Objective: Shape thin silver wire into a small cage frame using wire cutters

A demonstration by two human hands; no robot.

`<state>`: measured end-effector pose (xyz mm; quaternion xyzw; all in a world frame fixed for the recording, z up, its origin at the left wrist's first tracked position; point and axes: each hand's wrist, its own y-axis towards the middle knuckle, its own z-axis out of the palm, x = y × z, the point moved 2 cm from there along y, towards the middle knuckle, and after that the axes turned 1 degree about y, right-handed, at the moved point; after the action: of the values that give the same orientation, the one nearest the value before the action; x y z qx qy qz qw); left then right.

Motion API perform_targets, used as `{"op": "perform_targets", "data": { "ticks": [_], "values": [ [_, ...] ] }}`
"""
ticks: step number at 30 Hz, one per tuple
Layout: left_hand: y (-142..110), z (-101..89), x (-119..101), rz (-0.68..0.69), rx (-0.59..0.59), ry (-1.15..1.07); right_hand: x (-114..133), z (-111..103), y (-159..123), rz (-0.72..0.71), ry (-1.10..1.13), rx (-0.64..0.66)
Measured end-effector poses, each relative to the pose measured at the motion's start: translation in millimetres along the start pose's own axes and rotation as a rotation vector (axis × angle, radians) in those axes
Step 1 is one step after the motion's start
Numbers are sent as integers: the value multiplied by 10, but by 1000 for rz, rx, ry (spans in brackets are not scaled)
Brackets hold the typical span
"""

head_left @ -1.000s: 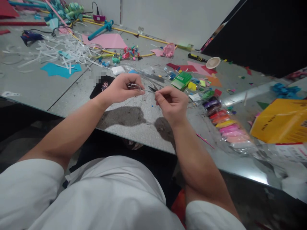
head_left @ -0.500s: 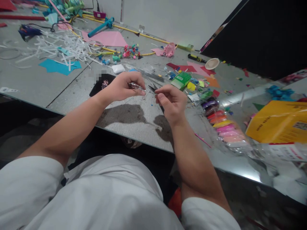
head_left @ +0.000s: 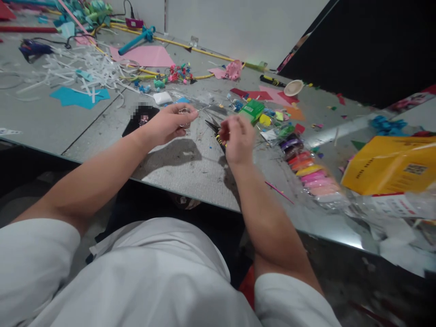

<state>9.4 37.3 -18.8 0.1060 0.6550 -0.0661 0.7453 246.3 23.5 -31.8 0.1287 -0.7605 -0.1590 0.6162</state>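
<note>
Thin silvery wire (head_left: 204, 107) sticks out to the right from my left hand (head_left: 172, 121), whose thumb and fingers are closed on a bunch of it. My right hand (head_left: 238, 138) is just to the right, apart from the wire, its fingers curled and smeared by motion. Whether anything is in it I cannot make out. Beside and partly behind the right fingers are dark pointed pliers (head_left: 213, 126) with black and yellow handles, apparently lying on the table. A black flat object (head_left: 131, 128), partly pixelated, lies behind my left wrist.
On the grey table (head_left: 91, 150) are white paper strips (head_left: 78, 68), a pink sheet (head_left: 146, 55) and a blue paper piece (head_left: 81, 97). A green box (head_left: 252, 110), coloured clay packs (head_left: 311, 172) and a yellow packet (head_left: 388, 168) lie to the right. A white wall (head_left: 238, 32) stands behind.
My hands have moved apart: the right one has come off the wire and is blurred now. My left hand still holds the wire. The view has shifted slightly.
</note>
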Motion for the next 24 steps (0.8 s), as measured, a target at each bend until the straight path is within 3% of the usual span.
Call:
{"op": "perform_targets", "data": {
  "ticks": [4,6,10,15,18,24],
  "values": [
    [-76,205,41,-101,12,-305,28,275,-139,297,-69,448],
    [-107,276,59,-102,-4,-411,84,383,-216,373,-77,520],
    [-99,310,113,-84,-38,-456,154,510,-249,395,-60,494],
    [-90,295,90,-78,-121,-449,190,489,-224,300,-102,498],
    [-99,223,0,-57,-172,-432,212,322,-189,198,-210,471],
    [-72,-5,-101,-117,-203,-97,256,-209,67,-101,-511,291]
  ]
}}
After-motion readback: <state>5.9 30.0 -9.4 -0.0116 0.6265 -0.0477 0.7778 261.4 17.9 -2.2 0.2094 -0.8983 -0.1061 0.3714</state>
